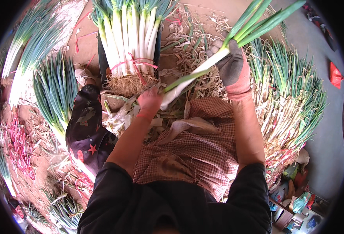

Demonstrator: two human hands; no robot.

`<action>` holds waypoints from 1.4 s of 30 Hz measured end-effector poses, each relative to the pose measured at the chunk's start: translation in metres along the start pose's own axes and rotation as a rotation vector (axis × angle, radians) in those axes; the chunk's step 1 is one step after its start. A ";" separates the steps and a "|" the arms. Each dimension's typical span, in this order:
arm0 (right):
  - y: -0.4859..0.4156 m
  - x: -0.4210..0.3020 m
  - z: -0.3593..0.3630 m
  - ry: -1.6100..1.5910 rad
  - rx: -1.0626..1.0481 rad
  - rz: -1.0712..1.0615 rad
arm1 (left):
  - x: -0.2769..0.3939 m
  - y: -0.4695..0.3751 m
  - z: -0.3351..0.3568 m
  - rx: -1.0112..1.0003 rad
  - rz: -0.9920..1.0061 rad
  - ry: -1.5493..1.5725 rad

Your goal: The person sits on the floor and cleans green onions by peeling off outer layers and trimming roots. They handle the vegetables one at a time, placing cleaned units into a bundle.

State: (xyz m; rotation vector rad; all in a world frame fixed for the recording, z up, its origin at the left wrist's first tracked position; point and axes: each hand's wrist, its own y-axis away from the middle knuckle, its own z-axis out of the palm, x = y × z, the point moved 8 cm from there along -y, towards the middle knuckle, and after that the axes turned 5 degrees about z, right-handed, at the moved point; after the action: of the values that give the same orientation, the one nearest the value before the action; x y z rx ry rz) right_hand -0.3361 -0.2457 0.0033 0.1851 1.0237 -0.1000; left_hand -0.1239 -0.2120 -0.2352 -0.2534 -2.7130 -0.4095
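Note:
My right hand, in a red and dark grey glove, grips a large green onion at the base of its green leaves. The stalk slants down to the left, its white lower end above my lap. My left hand, in a pinkish glove, is closed on a green outer leaf that is partly peeled away along the stalk. Just beyond my left hand, a thick bundle of cleaned green onions stands in a dark holder, tied with red ribbon, its tan roots towards me.
On the right lies a long pile of unpeeled green onions. Dry peelings litter the ground ahead. More green onions lie beside my patterned trouser leg, with red ribbons at far left. A checked apron covers my lap.

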 end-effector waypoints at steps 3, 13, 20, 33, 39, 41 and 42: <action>-0.005 0.000 -0.016 -0.076 0.056 0.053 | -0.067 0.051 0.080 -0.137 0.092 -0.292; -0.033 -0.037 -0.095 -0.129 0.248 -0.025 | -0.036 0.037 0.015 0.118 0.291 0.959; -0.030 -0.038 -0.133 -0.212 0.564 -0.015 | 0.081 0.112 -0.042 0.260 0.975 0.551; -0.014 -0.005 -0.092 -0.046 0.230 0.241 | 0.166 0.067 -0.098 -0.405 0.712 1.257; -0.011 -0.014 -0.090 -0.040 0.269 0.186 | 0.179 0.058 -0.122 -0.115 0.866 0.887; -0.011 -0.012 -0.083 -0.007 0.248 0.197 | 0.187 0.056 -0.130 0.044 0.945 0.776; -0.008 -0.007 -0.077 -0.007 0.182 0.224 | 0.193 0.055 -0.133 0.033 0.941 0.716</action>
State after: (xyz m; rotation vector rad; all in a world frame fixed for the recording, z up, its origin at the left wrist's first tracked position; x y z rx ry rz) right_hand -0.4056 -0.2383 -0.0304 0.4628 0.9810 0.0100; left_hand -0.2406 -0.1796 -0.0275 -1.0674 -1.6548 -0.1218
